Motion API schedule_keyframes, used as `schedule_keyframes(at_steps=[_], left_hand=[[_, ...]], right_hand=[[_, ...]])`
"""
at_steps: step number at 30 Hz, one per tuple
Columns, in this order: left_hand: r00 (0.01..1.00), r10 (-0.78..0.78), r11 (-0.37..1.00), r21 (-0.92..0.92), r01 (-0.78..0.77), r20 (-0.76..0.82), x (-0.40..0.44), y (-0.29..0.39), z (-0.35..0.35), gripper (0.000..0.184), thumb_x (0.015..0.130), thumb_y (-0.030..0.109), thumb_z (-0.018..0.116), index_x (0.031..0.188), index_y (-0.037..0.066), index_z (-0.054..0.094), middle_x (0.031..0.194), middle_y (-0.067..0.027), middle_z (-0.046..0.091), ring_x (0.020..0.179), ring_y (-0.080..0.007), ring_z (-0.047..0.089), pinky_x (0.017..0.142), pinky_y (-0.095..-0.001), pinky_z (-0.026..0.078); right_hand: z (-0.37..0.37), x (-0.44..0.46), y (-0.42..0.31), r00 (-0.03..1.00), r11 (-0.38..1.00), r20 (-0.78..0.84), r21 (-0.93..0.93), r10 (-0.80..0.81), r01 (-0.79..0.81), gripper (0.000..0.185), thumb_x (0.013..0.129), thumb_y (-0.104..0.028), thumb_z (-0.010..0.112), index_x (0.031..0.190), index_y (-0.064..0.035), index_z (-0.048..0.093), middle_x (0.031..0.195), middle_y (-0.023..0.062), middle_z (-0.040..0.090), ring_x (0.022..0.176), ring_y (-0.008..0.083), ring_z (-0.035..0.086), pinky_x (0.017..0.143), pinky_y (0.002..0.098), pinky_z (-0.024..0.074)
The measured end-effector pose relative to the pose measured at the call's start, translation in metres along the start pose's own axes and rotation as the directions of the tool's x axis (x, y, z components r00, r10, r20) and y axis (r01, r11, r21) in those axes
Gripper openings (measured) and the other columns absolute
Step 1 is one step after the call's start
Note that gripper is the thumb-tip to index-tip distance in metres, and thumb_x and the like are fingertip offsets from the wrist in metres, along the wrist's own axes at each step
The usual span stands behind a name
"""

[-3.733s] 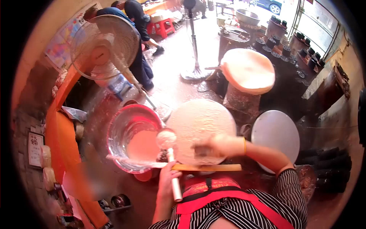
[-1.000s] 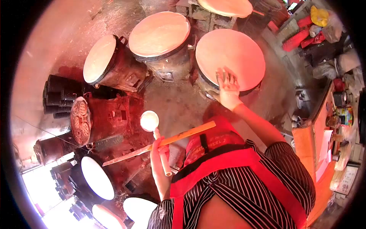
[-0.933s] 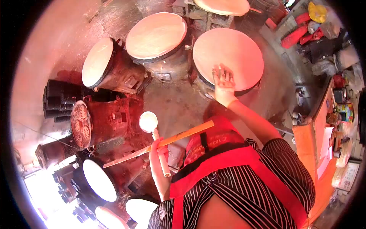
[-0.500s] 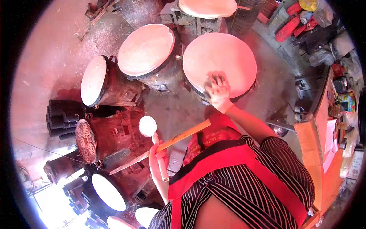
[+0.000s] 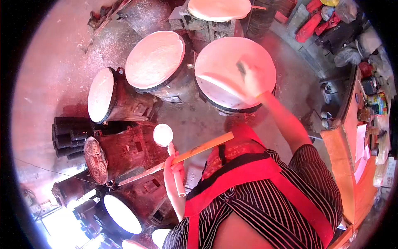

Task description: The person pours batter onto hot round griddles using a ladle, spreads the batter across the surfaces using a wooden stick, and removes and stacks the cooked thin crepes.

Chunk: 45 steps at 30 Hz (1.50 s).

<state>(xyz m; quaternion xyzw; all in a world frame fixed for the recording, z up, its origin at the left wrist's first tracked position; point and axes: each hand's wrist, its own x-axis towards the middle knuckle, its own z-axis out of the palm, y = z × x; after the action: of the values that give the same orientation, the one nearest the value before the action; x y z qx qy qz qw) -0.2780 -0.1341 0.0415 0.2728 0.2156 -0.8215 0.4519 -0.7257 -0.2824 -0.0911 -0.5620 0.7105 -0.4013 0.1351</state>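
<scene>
A thin round pancake [image 5: 224, 54] covers most of a round griddle [image 5: 219, 93]. Its near edge is lifted and folded back, baring a pale strip of the griddle's surface. My right hand [image 5: 255, 81], smeared by motion, is over the right part of this pancake, its fingers closed on the raised edge. A dark patch shows at the fingertips; what it is cannot be made out. In front of my body, my left hand [image 5: 172, 165] is wrapped round a ladle [image 5: 163, 135] with a pale round bowl and a long flat wooden spatula [image 5: 203, 148], the two crossing in the grip.
More drum stoves stand in an arc, topped with pale sheets, such as the one beside [image 5: 155, 60] and the one farther left [image 5: 100, 95]. A drum stove [image 5: 128, 153] lies nearer left. Dark briquettes [image 5: 68, 135] are stacked behind. An orange-sided table [image 5: 338, 157] with goods stands right.
My right hand has moved up and right across the griddle, and the pancake's near edge has come off the surface with it. My left hand keeps hold of the ladle and spatula.
</scene>
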Motion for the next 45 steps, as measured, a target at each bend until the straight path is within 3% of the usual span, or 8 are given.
schedule_keyframes(at_steps=[6, 10, 13, 17, 24, 30, 35, 45], left_hand=[[0.997, 0.073, 0.994, 0.083, -0.069, -0.04, 0.01, -0.008, 0.002, 0.018, 0.091, 0.003, 0.047, 0.104, -0.008, 0.052, 0.08, -0.0111, 0.057, 0.05, -0.0102, 0.042, 0.039, -0.0196, 0.035], [0.998, 0.068, 0.996, 0.059, -0.068, -0.002, 0.007, -0.016, 0.008, 0.019, 0.091, 0.003, 0.047, 0.104, -0.01, 0.051, 0.075, -0.0104, 0.054, 0.049, -0.01, 0.042, 0.039, -0.0196, 0.035], [0.996, 0.093, 0.994, 0.05, -0.093, 0.005, 0.003, -0.023, 0.009, 0.02, 0.091, 0.003, 0.047, 0.106, -0.011, 0.05, 0.075, -0.01, 0.054, 0.049, -0.0098, 0.041, 0.039, -0.0196, 0.035], [0.988, 0.15, 0.988, 0.049, -0.149, -0.029, -0.002, -0.026, 0.002, 0.02, 0.091, 0.003, 0.047, 0.106, -0.011, 0.05, 0.075, -0.0088, 0.053, 0.05, -0.0094, 0.041, 0.039, -0.0195, 0.034], [0.985, 0.165, 0.984, 0.077, -0.161, -0.047, -0.007, -0.026, -0.005, 0.019, 0.091, 0.003, 0.049, 0.103, -0.01, 0.051, 0.074, -0.0064, 0.052, 0.051, -0.0084, 0.041, 0.039, -0.0183, 0.034], [0.983, 0.158, 0.984, 0.103, -0.148, -0.095, -0.001, -0.018, -0.007, 0.018, 0.091, 0.005, 0.051, 0.102, -0.009, 0.052, 0.077, -0.0081, 0.055, 0.05, -0.0082, 0.042, 0.04, -0.0178, 0.035], [0.999, 0.03, 0.995, 0.098, -0.025, -0.041, 0.001, -0.013, -0.001, 0.018, 0.091, 0.006, 0.05, 0.102, -0.008, 0.052, 0.079, -0.0088, 0.056, 0.05, -0.0081, 0.043, 0.04, -0.0176, 0.035], [0.982, 0.156, 0.957, 0.264, -0.123, -0.105, 0.004, -0.018, 0.012, 0.02, 0.091, 0.004, 0.049, 0.107, -0.008, 0.048, 0.076, -0.0047, 0.052, 0.051, -0.0073, 0.04, 0.04, -0.017, 0.033]], right_hand=[[-0.006, 0.001, -0.029, 0.934, 0.953, 0.353, 0.261, 0.055, -0.155, 0.042, 0.096, -0.02, 0.031, 0.125, 0.006, 0.046, 0.124, 0.0179, 0.052, 0.116, 0.0244, 0.051, 0.093, 0.035, 0.0444], [0.019, -0.041, -0.109, 0.902, 0.808, 0.34, -0.431, -0.267, 0.402, 0.06, 0.085, -0.044, 0.054, 0.126, -0.0011, 0.046, 0.123, 0.023, 0.048, 0.112, 0.0371, 0.048, 0.091, 0.0439, 0.0424], [0.053, -0.041, -0.144, 0.921, 0.797, 0.362, -0.51, -0.144, 0.324, 0.081, 0.077, -0.053, 0.056, 0.134, 0.0008, 0.037, 0.139, 0.0212, 0.036, 0.129, 0.0389, 0.034, 0.099, 0.049, 0.0346], [0.111, -0.013, -0.111, 0.965, 0.69, 0.137, -0.677, -0.222, 0.254, 0.039, 0.086, -0.031, 0.047, 0.108, -0.0007, 0.058, 0.126, 0.0205, 0.049, 0.116, 0.0324, 0.046, 0.086, 0.0482, 0.0424], [0.025, 0.046, -0.098, 0.922, 0.965, 0.286, -0.061, 0.261, -0.254, 0.017, 0.082, -0.02, 0.058, 0.086, -0.0075, 0.068, 0.081, 0.0074, 0.066, 0.074, 0.0206, 0.063, 0.069, 0.0322, 0.05], [-0.087, 0.026, -0.013, 0.975, 0.517, 0.108, 0.834, 0.194, -0.195, 0.028, 0.083, -0.013, 0.057, 0.108, 0.0002, 0.061, 0.1, 0.0056, 0.063, 0.091, 0.0147, 0.059, 0.083, 0.0272, 0.0463], [-0.178, -0.024, 0.003, 0.859, 0.348, -0.036, 0.922, 0.51, -0.168, 0.047, 0.083, -0.022, 0.058, 0.124, -0.0006, 0.05, 0.117, 0.0085, 0.056, 0.104, 0.0194, 0.055, 0.091, 0.0332, 0.0447], [-0.333, -0.047, -0.04, 0.894, 0.506, -0.115, 0.852, 0.434, -0.136, 0.045, 0.088, -0.028, 0.057, 0.124, -0.0012, 0.05, 0.114, 0.0116, 0.059, 0.101, 0.0209, 0.059, 0.089, 0.0339, 0.0474]])
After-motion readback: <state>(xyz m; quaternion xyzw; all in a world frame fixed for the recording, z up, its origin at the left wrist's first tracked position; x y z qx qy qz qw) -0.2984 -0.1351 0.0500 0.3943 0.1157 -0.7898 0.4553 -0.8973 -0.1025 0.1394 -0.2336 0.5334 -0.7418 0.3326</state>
